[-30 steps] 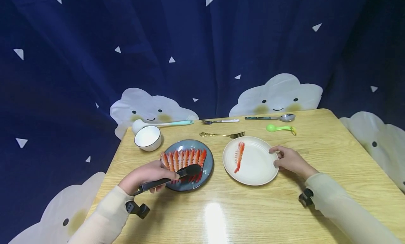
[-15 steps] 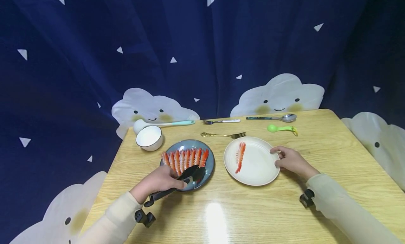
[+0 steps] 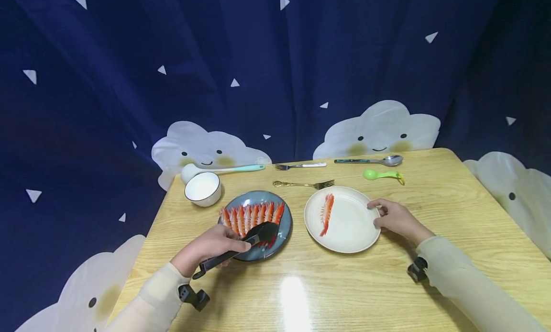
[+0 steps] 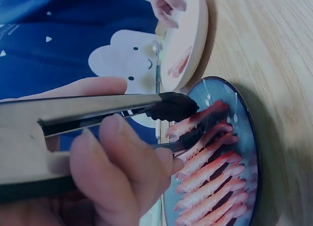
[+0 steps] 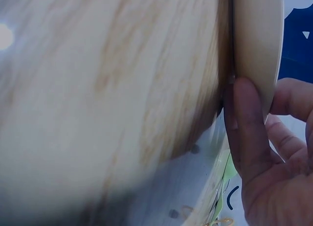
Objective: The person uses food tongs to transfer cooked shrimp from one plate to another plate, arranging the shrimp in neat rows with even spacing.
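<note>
My left hand (image 3: 217,246) grips black-tipped tongs (image 3: 267,230) over the blue plate (image 3: 258,197). A row of several red-and-white shrimp (image 3: 247,217) lies on that plate. In the left wrist view the tong tips (image 4: 178,106) stand apart, at either side of the end shrimp (image 4: 208,113); in the head view they partly cover the right end of the row. To the right, my right hand (image 3: 398,219) holds the rim of a white plate (image 3: 355,222). One shrimp (image 3: 327,215) lies on its left part. The right wrist view has the thumb (image 5: 249,118) along the plate's outer side.
A white bowl (image 3: 203,188) stands behind the blue plate's left side, with a ladle (image 3: 219,169) beyond it. Along the back lie a white-handled fork (image 3: 301,165), a gold fork (image 3: 303,184), a metal spoon (image 3: 370,160) and a small green spoon (image 3: 380,174).
My left hand has moved slightly right with the tongs. The tongs turned to show both tips half a second ago, then turned back. The right hand and white plate have stayed put.
</note>
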`<state>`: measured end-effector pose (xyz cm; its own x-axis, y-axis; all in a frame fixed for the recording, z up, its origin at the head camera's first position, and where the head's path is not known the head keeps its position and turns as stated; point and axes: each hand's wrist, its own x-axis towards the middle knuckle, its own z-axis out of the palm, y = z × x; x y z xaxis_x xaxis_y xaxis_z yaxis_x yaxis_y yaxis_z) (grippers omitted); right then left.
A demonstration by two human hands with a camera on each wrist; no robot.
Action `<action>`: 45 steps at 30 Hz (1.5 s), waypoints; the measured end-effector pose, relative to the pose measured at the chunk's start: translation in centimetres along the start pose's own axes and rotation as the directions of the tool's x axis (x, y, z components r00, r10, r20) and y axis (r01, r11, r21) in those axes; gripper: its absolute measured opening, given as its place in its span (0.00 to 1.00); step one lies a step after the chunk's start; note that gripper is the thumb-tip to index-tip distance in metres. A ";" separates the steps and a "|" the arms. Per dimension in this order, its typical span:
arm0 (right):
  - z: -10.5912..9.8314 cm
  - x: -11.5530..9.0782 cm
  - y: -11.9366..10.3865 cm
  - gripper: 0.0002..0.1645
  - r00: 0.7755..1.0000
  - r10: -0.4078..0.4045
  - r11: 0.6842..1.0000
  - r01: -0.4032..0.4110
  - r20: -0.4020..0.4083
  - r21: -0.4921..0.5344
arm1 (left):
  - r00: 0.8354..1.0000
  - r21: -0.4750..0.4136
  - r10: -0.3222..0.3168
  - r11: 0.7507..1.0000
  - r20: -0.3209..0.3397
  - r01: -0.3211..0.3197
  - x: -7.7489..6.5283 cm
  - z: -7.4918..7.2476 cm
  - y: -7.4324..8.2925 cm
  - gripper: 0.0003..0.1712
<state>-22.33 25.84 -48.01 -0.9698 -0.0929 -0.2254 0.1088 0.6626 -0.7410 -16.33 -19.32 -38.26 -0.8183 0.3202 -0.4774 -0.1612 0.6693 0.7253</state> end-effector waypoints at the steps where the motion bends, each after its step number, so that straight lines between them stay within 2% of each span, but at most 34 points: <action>1: 0.0 0.0 0.0 0.30 1.000 -0.001 1.000 0.001 0.002 0.001 | 1.000 -0.003 0.000 1.000 -0.005 0.000 0.0 0.0 0.0 0.24; 11: -0.1 0.0 0.1 0.29 1.000 -0.003 1.000 0.003 0.002 0.008 | 0.997 -0.063 0.055 0.996 -0.053 -0.058 0.1 0.1 0.7 0.21; 17: -0.1 0.0 0.4 0.29 1.000 0.001 1.000 -0.001 0.000 -0.005 | 0.993 -0.072 0.089 0.993 -0.077 -0.094 0.9 0.7 2.4 0.23; 20: -0.1 0.0 0.5 0.30 1.000 0.000 1.000 0.000 -0.001 -0.005 | 0.993 -0.091 0.106 0.990 -0.052 -0.110 1.7 1.7 3.7 0.25; 24: -0.1 0.0 0.6 0.29 1.000 0.010 1.000 -0.010 0.005 0.005 | 0.992 -0.099 0.130 0.987 -0.001 -0.129 3.0 3.5 5.4 0.21; 28: 0.1 0.1 0.7 0.29 1.000 0.014 1.000 -0.014 0.005 0.006 | 0.992 -0.137 0.125 0.983 0.014 -0.122 4.4 5.5 6.6 0.18; 33: 0.2 0.1 0.6 0.29 1.000 0.000 1.000 0.000 -0.005 0.001 | 0.996 -0.200 0.093 0.976 0.012 -0.089 6.0 7.8 7.2 0.19; 38: 0.3 0.2 0.5 0.29 1.000 0.005 1.000 -0.005 -0.004 -0.009 | 0.998 -0.241 0.064 0.969 0.006 -0.061 6.7 9.9 7.7 0.21; 45: 0.1 0.2 0.2 0.30 1.000 0.012 1.000 -0.012 0.009 0.027 | 0.999 -0.264 0.032 0.964 -0.015 -0.035 6.8 11.0 7.7 0.19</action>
<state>-22.46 25.91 -48.27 -0.9666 -0.0917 -0.2395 0.1260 0.6435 -0.7550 -17.04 -4.57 -41.37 -0.8314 0.3311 -0.4463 -0.2726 0.4569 0.8467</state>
